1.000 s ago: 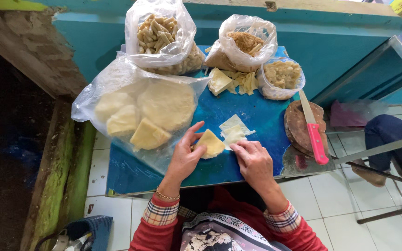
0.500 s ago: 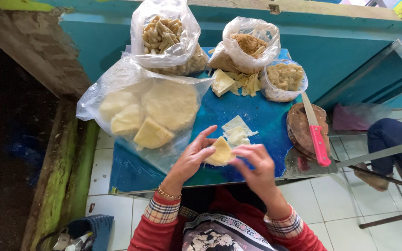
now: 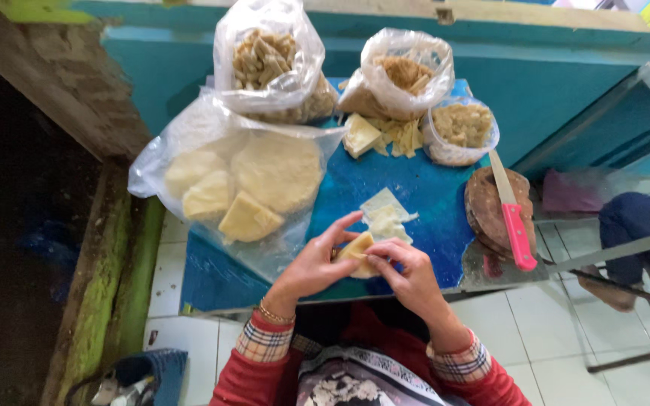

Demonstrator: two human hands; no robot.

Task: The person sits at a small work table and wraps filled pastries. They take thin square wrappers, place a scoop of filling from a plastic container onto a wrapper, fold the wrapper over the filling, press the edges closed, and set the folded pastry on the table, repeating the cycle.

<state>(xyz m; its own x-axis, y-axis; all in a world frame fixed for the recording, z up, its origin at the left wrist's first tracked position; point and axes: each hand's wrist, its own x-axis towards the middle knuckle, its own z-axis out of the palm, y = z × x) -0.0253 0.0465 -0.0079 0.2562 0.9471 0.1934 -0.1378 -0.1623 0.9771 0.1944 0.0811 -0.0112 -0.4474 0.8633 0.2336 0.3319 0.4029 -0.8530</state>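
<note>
Big bag [image 3: 250,188] left, knife [image 3: 511,214] right – three bags behind (on the table [image 3: 430,188])

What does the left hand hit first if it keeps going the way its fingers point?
The left hand points up and right across the blue table. Past the yellow piece it holds, the first thing in line looks like the pale thin sheets lying flat just ahead, though height above them is unclear.

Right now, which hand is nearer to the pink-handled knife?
Right. The right hand is at the pale wedge, just left of the pink-handled knife; the left hand sits farther left, on the wedge's other side.
</note>
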